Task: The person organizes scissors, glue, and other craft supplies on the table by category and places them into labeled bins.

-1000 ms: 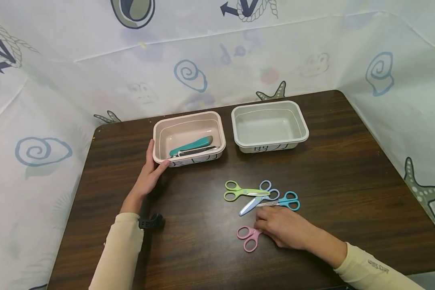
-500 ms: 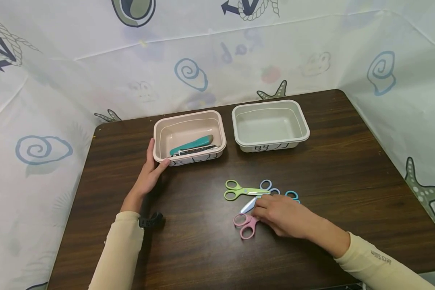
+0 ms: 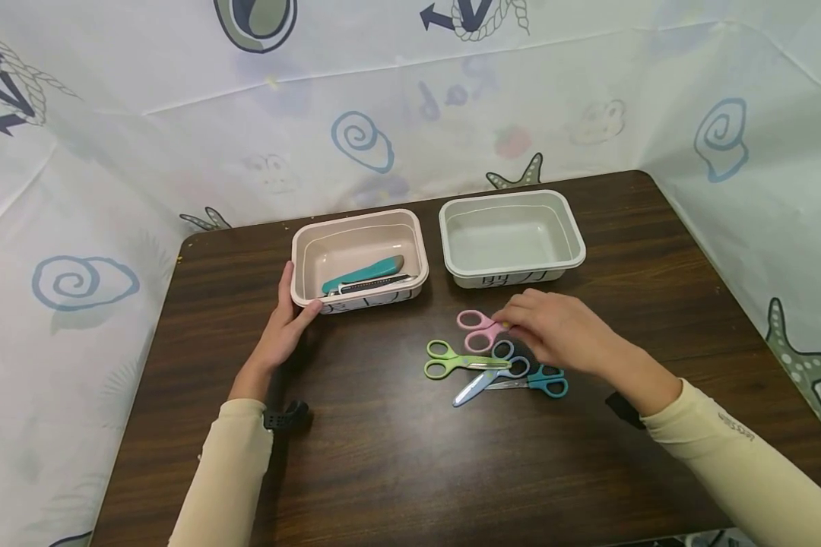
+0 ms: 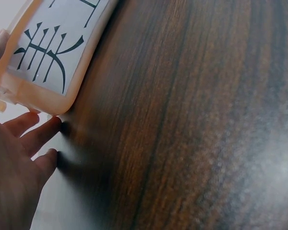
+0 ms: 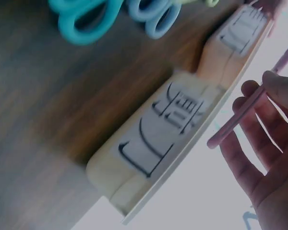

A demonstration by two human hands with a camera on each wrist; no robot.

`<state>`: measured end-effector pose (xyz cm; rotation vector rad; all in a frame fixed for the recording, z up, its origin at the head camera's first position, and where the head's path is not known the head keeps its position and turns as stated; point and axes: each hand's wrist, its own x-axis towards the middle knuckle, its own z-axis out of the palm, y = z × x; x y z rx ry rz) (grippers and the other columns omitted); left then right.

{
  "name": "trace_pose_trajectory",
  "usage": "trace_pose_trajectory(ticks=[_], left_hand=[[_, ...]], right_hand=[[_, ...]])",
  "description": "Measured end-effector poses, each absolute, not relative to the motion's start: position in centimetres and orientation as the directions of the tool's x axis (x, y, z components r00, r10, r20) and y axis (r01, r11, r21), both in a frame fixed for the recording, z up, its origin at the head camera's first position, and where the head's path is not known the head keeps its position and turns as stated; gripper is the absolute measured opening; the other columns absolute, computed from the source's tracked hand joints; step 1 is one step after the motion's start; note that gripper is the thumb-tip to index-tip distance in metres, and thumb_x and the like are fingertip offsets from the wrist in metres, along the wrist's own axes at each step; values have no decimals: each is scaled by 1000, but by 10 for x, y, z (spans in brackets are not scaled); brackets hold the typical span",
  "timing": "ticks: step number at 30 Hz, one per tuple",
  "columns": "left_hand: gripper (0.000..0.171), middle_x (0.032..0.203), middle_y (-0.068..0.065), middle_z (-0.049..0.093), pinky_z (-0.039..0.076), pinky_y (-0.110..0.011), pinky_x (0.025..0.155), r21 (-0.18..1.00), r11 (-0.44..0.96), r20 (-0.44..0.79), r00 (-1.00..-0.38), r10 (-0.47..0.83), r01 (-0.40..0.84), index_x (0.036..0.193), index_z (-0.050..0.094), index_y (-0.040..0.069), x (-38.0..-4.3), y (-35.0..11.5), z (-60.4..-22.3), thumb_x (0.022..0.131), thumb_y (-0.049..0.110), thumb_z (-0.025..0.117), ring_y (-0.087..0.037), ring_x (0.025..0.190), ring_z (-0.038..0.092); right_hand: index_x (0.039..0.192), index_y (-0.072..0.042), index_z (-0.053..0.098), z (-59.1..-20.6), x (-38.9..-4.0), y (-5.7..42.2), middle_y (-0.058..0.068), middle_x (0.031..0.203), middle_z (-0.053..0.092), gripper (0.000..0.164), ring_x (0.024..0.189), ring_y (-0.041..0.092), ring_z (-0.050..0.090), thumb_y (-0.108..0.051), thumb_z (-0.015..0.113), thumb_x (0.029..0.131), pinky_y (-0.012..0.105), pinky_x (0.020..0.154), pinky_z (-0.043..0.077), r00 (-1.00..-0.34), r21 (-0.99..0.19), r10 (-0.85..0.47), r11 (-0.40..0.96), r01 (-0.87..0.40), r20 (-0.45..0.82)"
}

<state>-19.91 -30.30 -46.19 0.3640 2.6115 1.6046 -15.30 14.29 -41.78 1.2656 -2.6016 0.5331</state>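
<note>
Pink-handled scissors are pinched between the thumb and fingers of my right hand, blades hidden from the head view. In the right wrist view the pink scissors show edge-on, lifted off the table. My left hand rests with extended fingers and thumb at the near left corner of the pink bin. Inside this bin lie a teal-handled cutter and a black and white utility knife. Green scissors, light-blue scissors and blue scissors lie overlapping just below the right hand.
A pale green bin stands right of the pink one, with nothing visible inside. Both bins carry labels with black characters on their near walls. The dark wooden table meets printed fabric walls at its back and sides.
My right hand has picked up the pink scissors and carried them away from me, past the other scissors toward the pale green bin. The left hand has stayed at the pink bin.
</note>
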Motion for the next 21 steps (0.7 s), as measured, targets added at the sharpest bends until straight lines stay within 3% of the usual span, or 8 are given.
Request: trace_pose_trajectory(ticks=[12, 21], left_hand=[[85, 159, -25, 11, 21, -61, 108, 884, 436, 73, -969, 236, 172, 157, -7, 13, -200, -304, -463, 100, 13, 55, -44, 140, 25], [85, 160, -24, 10, 20, -62, 108, 883, 438, 70, -970, 232, 168, 157, -7, 10, -200, -304, -463, 100, 13, 56, -46, 140, 24]], right_hand=[[112, -7, 72, -408, -200, 153, 6, 99, 68, 24, 89, 29, 62, -3, 66, 89, 46, 71, 50, -750, -160, -545, 759, -631, 375], [117, -5, 71, -408, -227, 158, 10, 104, 68, 25, 96, 32, 62, -6, 59, 95, 49, 81, 48, -846, -242, -471, 816, -525, 249]])
